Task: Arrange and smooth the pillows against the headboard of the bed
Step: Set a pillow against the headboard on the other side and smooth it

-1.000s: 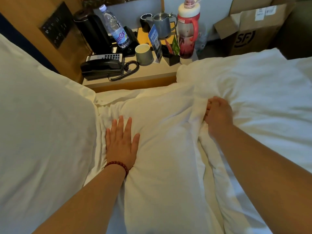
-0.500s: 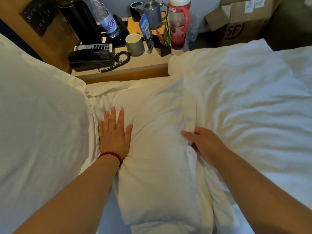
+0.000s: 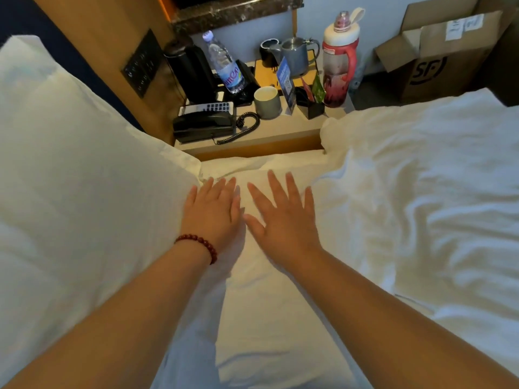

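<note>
A white pillow (image 3: 269,318) lies flat along the middle of the bed, running from me toward the nightstand. Both hands rest palm-down on its far half. My left hand (image 3: 212,214), with a red bead bracelet at the wrist, lies flat with its fingers together beside the big pillow. My right hand (image 3: 283,217) is spread wide right next to it, thumbs nearly touching. A larger white pillow (image 3: 73,197) stands on the left against the dark blue headboard (image 3: 56,43). The rumpled white duvet (image 3: 427,197) covers the right side.
A wooden nightstand (image 3: 252,141) stands just beyond the pillow with a black telephone (image 3: 203,124), a grey mug (image 3: 266,102), a water bottle (image 3: 224,66), a black kettle (image 3: 191,71), a metal pitcher (image 3: 297,54) and a red flask (image 3: 338,63). An open cardboard box (image 3: 438,54) sits at the far right.
My right hand let go of the pillow's right edge, opened, and moved left onto the pillow top beside my left hand. The left hand stayed flat and slid slightly forward.
</note>
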Tool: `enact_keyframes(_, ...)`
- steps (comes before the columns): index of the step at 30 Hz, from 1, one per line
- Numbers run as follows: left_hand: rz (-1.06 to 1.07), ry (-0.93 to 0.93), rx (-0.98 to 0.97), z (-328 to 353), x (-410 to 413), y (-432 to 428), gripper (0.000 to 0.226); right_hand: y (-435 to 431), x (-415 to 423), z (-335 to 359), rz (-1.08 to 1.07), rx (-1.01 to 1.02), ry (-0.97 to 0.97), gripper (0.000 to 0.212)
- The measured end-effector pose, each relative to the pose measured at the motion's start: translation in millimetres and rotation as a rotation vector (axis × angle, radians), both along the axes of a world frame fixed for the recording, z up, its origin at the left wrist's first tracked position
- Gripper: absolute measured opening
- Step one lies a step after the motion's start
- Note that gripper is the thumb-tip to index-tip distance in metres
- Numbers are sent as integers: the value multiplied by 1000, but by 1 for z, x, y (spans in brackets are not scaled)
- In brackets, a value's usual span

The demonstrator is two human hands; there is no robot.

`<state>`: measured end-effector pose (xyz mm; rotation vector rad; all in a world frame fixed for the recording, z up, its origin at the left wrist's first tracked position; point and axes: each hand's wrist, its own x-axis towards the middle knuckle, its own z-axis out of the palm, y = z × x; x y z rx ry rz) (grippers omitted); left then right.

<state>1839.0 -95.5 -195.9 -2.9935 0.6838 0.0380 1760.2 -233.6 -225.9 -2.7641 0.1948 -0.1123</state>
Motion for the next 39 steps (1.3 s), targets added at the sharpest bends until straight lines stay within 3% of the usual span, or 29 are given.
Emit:
enact_keyframes(3, 17, 44, 296, 23, 41, 10, 54, 1, 22, -18, -1, -90, 101, 67)
enact_keyframes(5, -41, 9, 386, 32, 64, 9, 51, -2, 23, -28, -27, -81, 85, 69)
enact_keyframes(7, -101, 28, 343, 41, 90, 4, 50, -2, 21, -37, -45, -74, 48, 69)
enact_keyframes(10, -48, 249, 262, 49, 119, 0, 55, -4, 15, -46, -61, -33, -4, 67)
enact_keyframes(14, 34, 374, 340, 41, 137, 9, 52, -4, 18, -59, -85, -30, -45, 64)
enact_keyframes(19, 114, 446, 126, 45, 149, 17, 32, -5, 18, -72, -77, -27, -65, 64)
enact_keyframes(23, 265, 456, -259, 55, 168, 19, 19, -7, 17, -80, -83, -5, -91, 62)
enact_keyframes(25, 272, 430, -287, 54, 179, 19, 22, -8, 17, -84, -86, -4, -98, 61)
enact_keyframes(29, 194, 269, -128, 36, 194, 19, 25, -6, 18, -92, -91, 10, -117, 60)
enact_keyframes(31, 88, 45, 76, 23, 198, 21, 27, -5, 19, -95, -92, 9, -118, 60)
enact_keyframes(33, 57, -146, 88, 20, 192, 15, 24, -4, 20, -98, -89, 7, -115, 60)
enact_keyframes(35, -18, -98, 9, 21, 183, 2, 26, -4, 21, -100, -85, 13, -118, 60)
enact_keyframes(37, -106, 130, 30, 16, 167, -7, 32, -3, 22, -102, -84, 25, -124, 61)
enact_keyframes(39, -42, 313, 330, 9, 154, -6, 39, -3, 23, -105, -83, 30, -129, 60)
